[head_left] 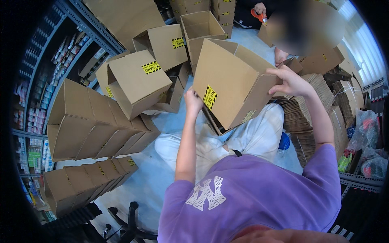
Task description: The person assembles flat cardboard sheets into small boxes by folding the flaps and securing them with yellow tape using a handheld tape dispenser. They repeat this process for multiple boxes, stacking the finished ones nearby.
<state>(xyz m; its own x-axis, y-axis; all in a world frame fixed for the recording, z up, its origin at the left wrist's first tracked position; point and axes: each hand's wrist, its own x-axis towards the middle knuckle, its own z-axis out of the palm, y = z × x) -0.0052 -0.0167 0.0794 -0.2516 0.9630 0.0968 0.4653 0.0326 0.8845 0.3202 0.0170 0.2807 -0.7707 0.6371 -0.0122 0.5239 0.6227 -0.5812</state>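
Note:
Tilted over my crossed legs is a brown cardboard box (231, 81) with yellow-and-black tape on its side. Its top flaps stand up. My left hand (194, 102) is closed on the box's lower left edge, fingertips partly hidden behind the cardboard. At the upper right edge, my right hand (290, 82) grips the rim between thumb and fingers. Just beyond it, to the left, lies another taped box (139, 83) on its side, with an upright open box (199, 30) farther back.
Rows of formed boxes (91, 121) line the left, beside metal shelving (30, 81) full of small packages. Stacks of flat cardboard (310, 103) stand close on my right. A co-worker's hand (260, 8) holds an orange tape dispenser (258, 16) at the back. A chair base (131, 222) is at lower left.

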